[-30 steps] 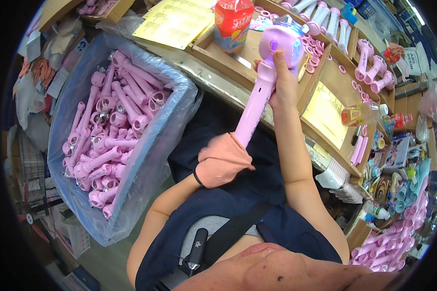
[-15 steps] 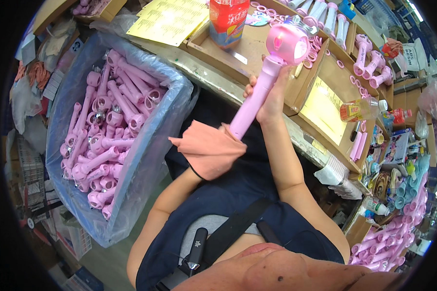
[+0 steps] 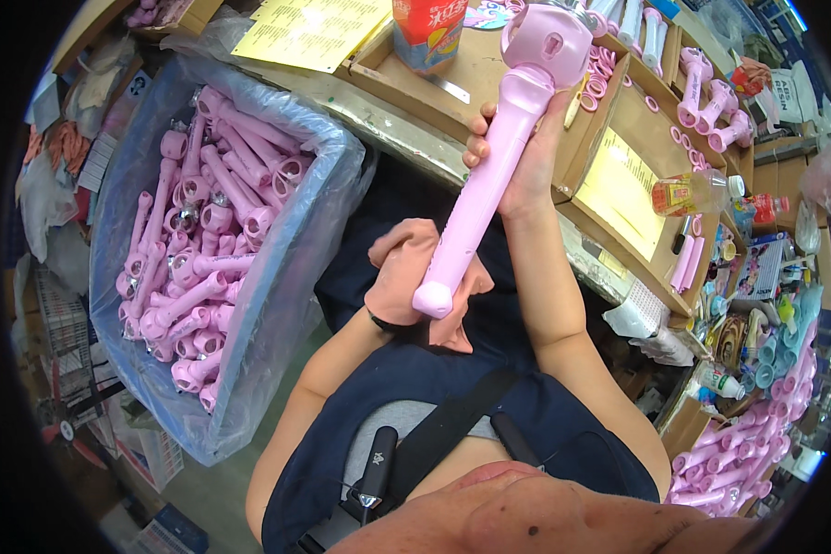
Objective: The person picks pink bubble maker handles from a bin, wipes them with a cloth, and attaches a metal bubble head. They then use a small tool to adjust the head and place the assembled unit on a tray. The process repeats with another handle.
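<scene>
Place: a small assembly workshop for plastic toys or gadgets, as judged from identical parts held in bulk.
Bulk stock: a plastic-lined bin [image 3: 323, 185] is filled with matching pink handled parts [image 3: 203, 249].
Worktop: cardboard trays [image 3: 619, 120] are set on the worktop [image 3: 397, 120], loaded with pink rings [image 3: 605, 69] and yellow printed sheets [image 3: 309, 32].
Finished pieces: more pink units [image 3: 729, 471] are heaped at lower right.
Clutter: bottles and small supplies [image 3: 711, 194] are crowded along the right edge.

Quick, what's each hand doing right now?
Left hand: closed on a pink cloth, by the wand's lower end.
Right hand: closed around the pink wand, holding it up.
</scene>
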{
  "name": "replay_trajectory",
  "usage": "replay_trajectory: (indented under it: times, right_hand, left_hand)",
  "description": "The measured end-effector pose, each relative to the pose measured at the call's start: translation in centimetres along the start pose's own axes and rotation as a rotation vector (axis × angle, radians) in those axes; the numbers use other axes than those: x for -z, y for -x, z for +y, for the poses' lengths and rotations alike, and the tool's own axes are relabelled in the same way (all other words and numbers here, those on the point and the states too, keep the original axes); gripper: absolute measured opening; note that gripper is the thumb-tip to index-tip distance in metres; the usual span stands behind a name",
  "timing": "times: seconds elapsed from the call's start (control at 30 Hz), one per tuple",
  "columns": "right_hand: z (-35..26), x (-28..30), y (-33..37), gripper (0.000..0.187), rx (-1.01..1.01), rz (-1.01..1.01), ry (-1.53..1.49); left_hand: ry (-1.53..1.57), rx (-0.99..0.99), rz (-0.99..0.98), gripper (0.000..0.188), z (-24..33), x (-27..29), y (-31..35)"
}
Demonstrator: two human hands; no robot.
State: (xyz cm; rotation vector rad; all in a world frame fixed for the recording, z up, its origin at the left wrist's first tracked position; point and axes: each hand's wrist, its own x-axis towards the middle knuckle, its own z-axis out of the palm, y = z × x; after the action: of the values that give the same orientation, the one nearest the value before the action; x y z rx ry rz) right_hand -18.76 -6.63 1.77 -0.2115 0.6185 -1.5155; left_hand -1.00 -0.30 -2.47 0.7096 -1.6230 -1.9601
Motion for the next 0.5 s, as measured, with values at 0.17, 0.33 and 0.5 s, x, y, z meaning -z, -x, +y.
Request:
replay_trajectory:
  times: [0.17, 0.33, 0.5]
  right_hand:
    - [0.1, 0.6, -0.2, 0.08, 0.017, -0.012, 0.058]
    - [0.4, 2.4, -0.8, 0.082, 0.004, 0.021, 0.019]
    - [-0.2, 3.1, -0.6, 0.078, 0.007, 0.017, -0.074]
  left_hand:
    - [-0.15, -0.099, -0.003, 0.012, -1.4, 0.7, -0.4]
    - [0.27, 0.192, -0.048, 0.014, -2.5, 1.1, -0.4]
    - [-0.778, -0.373, 0.189, 0.024, -1.9, 1.7, -0.7]
